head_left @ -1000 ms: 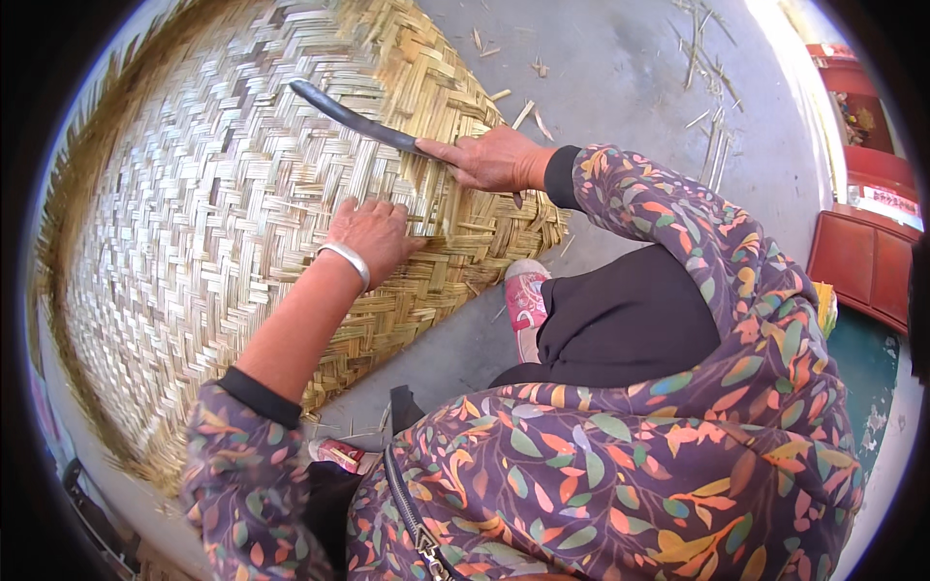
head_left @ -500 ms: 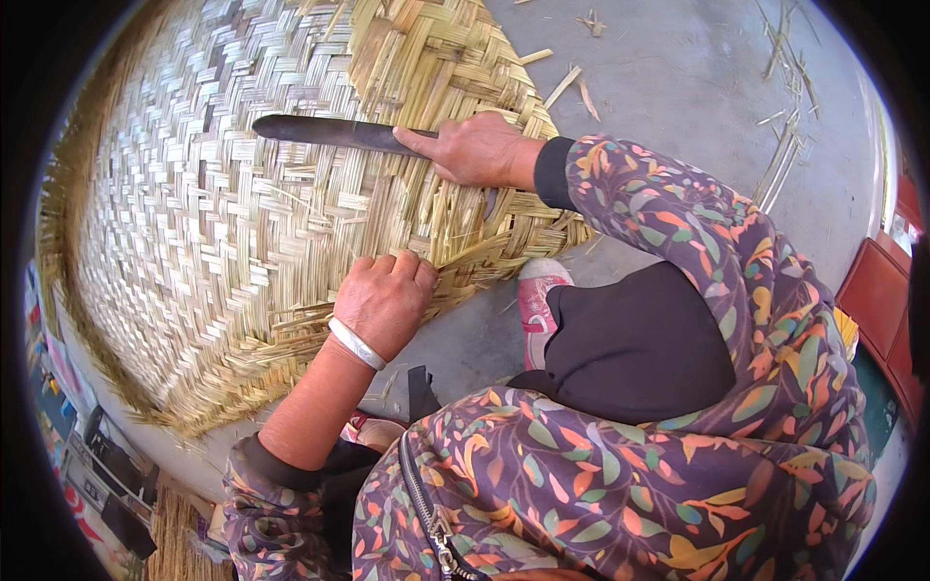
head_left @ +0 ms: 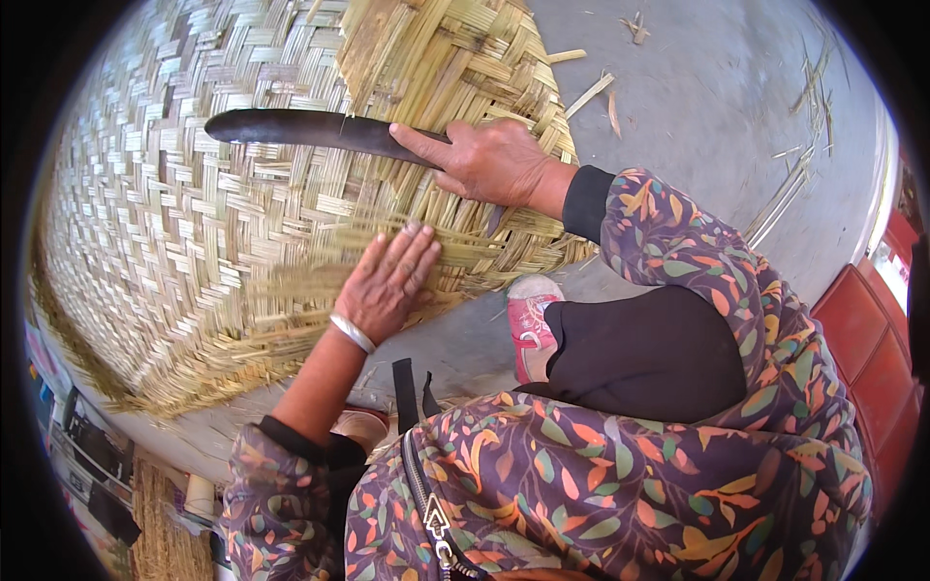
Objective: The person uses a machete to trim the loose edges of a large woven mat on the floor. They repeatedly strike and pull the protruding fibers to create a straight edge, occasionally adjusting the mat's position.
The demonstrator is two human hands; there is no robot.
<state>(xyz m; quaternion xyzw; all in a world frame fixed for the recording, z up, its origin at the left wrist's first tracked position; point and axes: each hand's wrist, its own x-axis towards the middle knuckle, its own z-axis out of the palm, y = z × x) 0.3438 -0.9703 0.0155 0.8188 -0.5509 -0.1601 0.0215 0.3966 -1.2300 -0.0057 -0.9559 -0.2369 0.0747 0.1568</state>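
Woven bamboo mat (head_left: 194, 223), large and round, spread on concrete floor (head_left: 717, 107) and filling the upper left of the view; edge strips loose and unwoven along the near rim. Left hand (head_left: 387, 281) flat and open, fingers together, pressed palm-down on the loose strips near the mat's edge; silver bangle (head_left: 351, 332) at the wrist. Right hand (head_left: 489, 160) closed around the handle of a long dark knife (head_left: 310, 129), forefinger extended along it, blade lying across the weave and pointing toward the left. Red shoe (head_left: 528, 324) just beside the mat's rim, below the right hand. Bamboo offcuts (head_left: 804, 165) scattered on the floor at upper right; red crates (head_left: 872, 349) at far right.

Risks, as judged: blade close above the left fingers, so a slip along the smooth strips toward the body likely to nick them; extended forefinger exposed if the grip slides forward. Pressure released too soon likely to let the springy strips lift and loosen the weave. Sharp strip edges liable to splinter into the bare palm.
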